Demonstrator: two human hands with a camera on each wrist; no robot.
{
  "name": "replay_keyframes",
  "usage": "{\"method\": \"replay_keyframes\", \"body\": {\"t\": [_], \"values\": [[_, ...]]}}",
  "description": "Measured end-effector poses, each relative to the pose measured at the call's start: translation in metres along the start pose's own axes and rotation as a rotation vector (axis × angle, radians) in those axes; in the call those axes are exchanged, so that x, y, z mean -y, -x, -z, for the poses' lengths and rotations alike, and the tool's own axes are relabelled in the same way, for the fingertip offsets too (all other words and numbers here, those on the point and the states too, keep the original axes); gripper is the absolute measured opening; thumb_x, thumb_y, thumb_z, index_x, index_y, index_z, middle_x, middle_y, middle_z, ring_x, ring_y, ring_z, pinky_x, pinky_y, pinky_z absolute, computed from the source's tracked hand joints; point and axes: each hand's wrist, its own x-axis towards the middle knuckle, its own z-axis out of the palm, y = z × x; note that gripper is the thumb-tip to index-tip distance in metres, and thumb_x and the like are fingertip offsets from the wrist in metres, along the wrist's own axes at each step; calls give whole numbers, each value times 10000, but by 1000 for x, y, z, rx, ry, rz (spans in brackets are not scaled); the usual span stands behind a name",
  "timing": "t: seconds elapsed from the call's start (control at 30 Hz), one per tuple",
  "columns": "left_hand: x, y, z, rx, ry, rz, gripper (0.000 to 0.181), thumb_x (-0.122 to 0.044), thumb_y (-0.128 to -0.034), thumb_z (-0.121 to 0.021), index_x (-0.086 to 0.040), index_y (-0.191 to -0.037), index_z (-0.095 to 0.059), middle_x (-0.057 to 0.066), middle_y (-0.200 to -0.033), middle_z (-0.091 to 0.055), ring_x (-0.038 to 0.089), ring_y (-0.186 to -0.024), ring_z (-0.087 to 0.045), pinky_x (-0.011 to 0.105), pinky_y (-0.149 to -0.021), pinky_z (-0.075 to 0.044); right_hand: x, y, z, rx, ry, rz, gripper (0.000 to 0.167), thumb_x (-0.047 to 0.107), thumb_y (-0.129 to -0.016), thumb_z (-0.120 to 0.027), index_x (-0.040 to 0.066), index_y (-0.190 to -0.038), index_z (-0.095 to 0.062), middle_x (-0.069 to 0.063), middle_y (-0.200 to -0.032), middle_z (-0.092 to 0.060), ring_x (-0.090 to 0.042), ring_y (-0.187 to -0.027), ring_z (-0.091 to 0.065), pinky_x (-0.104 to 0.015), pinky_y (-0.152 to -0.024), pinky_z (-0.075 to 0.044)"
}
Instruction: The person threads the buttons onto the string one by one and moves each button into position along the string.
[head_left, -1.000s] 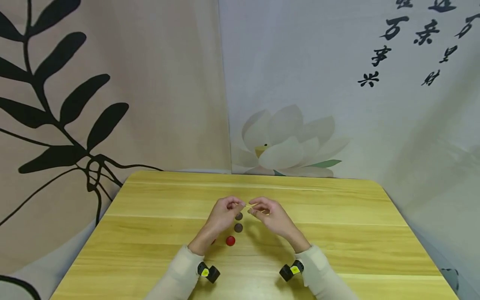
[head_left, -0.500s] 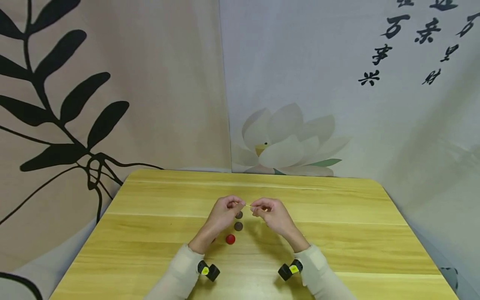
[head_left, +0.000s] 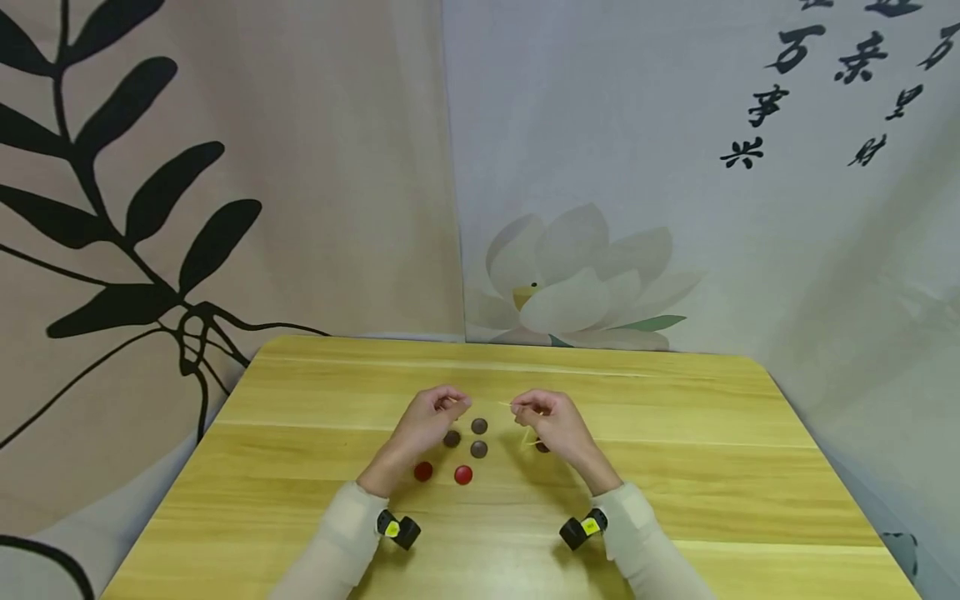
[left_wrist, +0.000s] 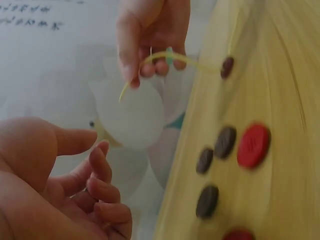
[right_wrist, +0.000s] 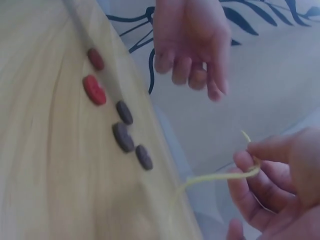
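My right hand point(head_left: 557, 423) is raised over the table and pinches a thin yellow cord point(right_wrist: 215, 177). A short end sticks out past the fingertips, and the rest droops toward the tabletop. Near that drooping part lies a brown button point(left_wrist: 227, 67); I cannot tell whether the cord passes through it. My left hand point(head_left: 423, 425) hovers to the left, fingers loosely bent, thumb apart from them and nothing visible between. Below the hands lie two red buttons, one in the middle point(head_left: 462, 475) and one further left point(head_left: 423, 472), beside several dark brown buttons point(head_left: 478, 449).
The wooden table point(head_left: 675, 500) spreads around the hands, its far edge close beyond them. Behind it hangs a pale cloth point(head_left: 600, 125) printed with a flower, leaves and writing. Each wrist carries a small black camera, such as the left one point(head_left: 405, 532).
My left hand has let go of the cord's end and moved left, uncovering a brown button and a red one. The right hand keeps the cord and has shifted slightly right.
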Motion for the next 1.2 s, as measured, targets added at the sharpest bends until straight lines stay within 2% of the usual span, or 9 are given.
{"method": "replay_keyframes", "body": {"t": [0.13,0.27,0.4,0.5,0.73,0.8,1.0,1.07,1.2], "values": [[12,-7,6,-5,-27,29,170,-247,-982,-624,-106,-1046,-695,31,-921,-590,194,-840,-518,313,-692,-411,-12,-5,1,9,-36,-24,187,82,-958,-594,3,-1085,-708,-215,-1029,-696,-298,-772,-642,-371,-456,-483],[23,-15,7,14,-25,41,136,-229,-972,-640,-122,-1044,-686,44,-973,-611,200,-873,-534,315,-710,-430,-21,-9,1,20,-57,-47,199,60,-967,-566,-23,-1092,-697,-224,-1005,-692,-221,-667,-583,-322,-447,-444],[33,-23,3,50,-45,22,148,-208,-962,-654,-110,-1070,-681,49,-978,-619,193,-854,-542,312,-709,-437,-28,-13,1,44,-95,-78,217,47,-974,-535,-36,-1105,-687,-237,-991,-681,-200,-557,-486,-282,-447,-403],[37,-30,0,82,-69,5,171,-202,-956,-662,-103,-1095,-680,42,-975,-627,182,-839,-550,308,-718,-443,-34,-15,1,48,-107,-80,217,34,-968,-530,-42,-1095,-687,-236,-971,-681,-193,-534,-475,-275,-438,-385],[39,-40,-7,150,-79,-15,177,-172,-943,-667,-83,-1097,-674,47,-965,-621,174,-841,-546,308,-726,-442,-50,-21,1,54,-84,-108,182,49,-974,-553,2,-1068,-702,-154,-948,-699,-164,-553,-502,-265,-447,-394],[38,-41,-7,163,-82,-10,178,-168,-939,-669,-85,-1097,-676,42,-967,-627,173,-854,-553,313,-737,-442,-45,-19,3,65,-83,-124,180,47,-973,-555,-1,-1072,-698,-157,-962,-697,-173,-575,-517,-269,-469,-418],[38,-45,-10,236,-72,24,201,-137,-922,-670,-57,-1107,-668,52,-948,-638,179,-868,-566,304,-749,-439,-41,-19,5,109,-84,-152,193,58,-990,-550,-45,-1098,-672,-217,-991,-667,-207,-649,-555,-307,-533,-465],[37,-46,-11,251,-80,41,208,-153,-919,-683,-60,-1105,-668,50,-931,-617,180,-860,-552,298,-732,-431,-52,-23,5,120,-100,-155,187,81,-993,-562,-27,-1095,-675,-201,-987,-670,-179,-643,-555,-292,-528,-464],[37,-47,-12,263,-119,64,201,-187,-910,-712,-91,-1084,-679,34,-868,-554,180,-790,-497,295,-671,-403,-55,-22,7,146,-115,-150,169,90,-991,-571,-11,-1071,-681,-159,-954,-667,-158,-626,-547,-274,-526,-460]]}}
